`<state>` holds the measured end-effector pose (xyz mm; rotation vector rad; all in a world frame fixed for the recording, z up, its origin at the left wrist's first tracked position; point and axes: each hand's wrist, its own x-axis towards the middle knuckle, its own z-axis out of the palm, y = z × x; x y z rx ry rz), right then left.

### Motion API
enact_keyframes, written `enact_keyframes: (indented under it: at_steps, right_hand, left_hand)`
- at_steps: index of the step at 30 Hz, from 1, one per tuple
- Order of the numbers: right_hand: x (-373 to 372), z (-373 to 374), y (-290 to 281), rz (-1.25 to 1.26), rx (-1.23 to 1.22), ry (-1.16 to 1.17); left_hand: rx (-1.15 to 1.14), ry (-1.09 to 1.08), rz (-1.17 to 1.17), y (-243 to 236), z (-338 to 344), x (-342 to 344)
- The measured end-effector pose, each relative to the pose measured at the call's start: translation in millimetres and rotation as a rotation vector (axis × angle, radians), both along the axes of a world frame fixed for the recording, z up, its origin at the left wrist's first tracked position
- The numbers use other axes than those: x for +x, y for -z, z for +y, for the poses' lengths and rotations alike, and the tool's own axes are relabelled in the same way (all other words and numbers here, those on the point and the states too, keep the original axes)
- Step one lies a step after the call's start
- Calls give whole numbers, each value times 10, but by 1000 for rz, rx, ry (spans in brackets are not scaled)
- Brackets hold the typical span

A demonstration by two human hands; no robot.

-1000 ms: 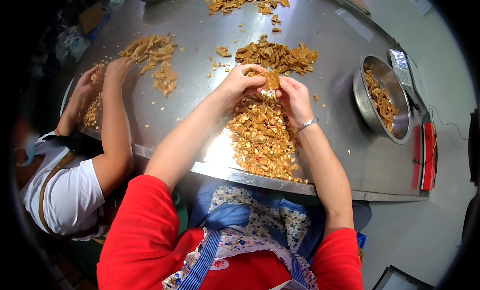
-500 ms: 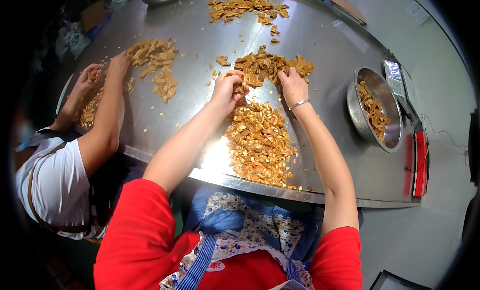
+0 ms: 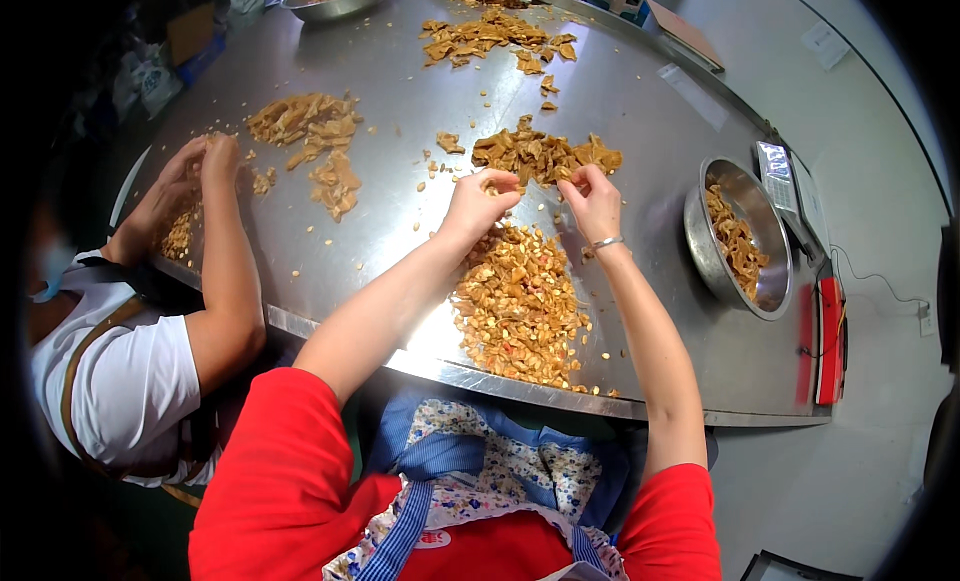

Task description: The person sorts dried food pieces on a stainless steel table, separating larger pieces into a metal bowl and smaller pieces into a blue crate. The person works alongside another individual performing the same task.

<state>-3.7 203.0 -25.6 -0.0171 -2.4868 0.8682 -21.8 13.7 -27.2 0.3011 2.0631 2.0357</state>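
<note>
My left hand [image 3: 478,206] is closed, fingers curled around a brown, wrinkled dried piece that shows only partly. Close by on the right, my right hand [image 3: 594,209] pinches with thumb and fingertips; whatever lies between them is too small to make out. Just beyond both hands is a heap of brown, leathery dried pieces [image 3: 535,151]. Nearer to me, below my hands, a larger pile of pale yellow flat seeds or chips mixed with brown bits [image 3: 520,306] spreads toward the table edge. A few loose bits lie left of my left hand.
The steel table [image 3: 400,111] holds another brown heap [image 3: 490,36] farther off. At left, a co-worker's hands [image 3: 205,161] work beside a brown heap [image 3: 315,126]. A steel bowl [image 3: 703,246] with brown pieces stands right, near a scale [image 3: 775,168]. Another bowl [image 3: 335,8] sits far left.
My right hand has drawn back from the brown heap toward my left hand, its fingers now pinched. My left hand has turned and moved slightly right. The co-worker's hands have come together.
</note>
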Motion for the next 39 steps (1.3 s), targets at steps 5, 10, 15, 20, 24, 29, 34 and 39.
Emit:
enact_keyframes:
  at_steps: [5,10,15,20,24,29,34,39]
  right_hand:
    - [348,-331,-78,-217,-909,-101]
    - [442,-311,-47,-377,-1143,-364]
    - [466,-224,-33,-359,-1106,-382]
    - [470,-229,12,-270,-986,-341]
    - [498,-228,-28,-240,-1030,-373]
    - [500,-194,-118,-204,-914,-317]
    - [557,-254,-139,-279,-778,-339]
    - [553,-219,-132,-321,-932,-453]
  left_hand:
    - [-370,113,530,-71,83,198]
    - [-386,175,503,-107,68,217]
    - [-191,274,334,-72,81,198]
    - [68,426,-89,-142,110,227]
    - [315,471,-312,-110,66,198]
    - [24,383,-14,-223,95,197]
    - [-189,351,323,-123,63,137]
    - [164,470,-204,-19,45,84]
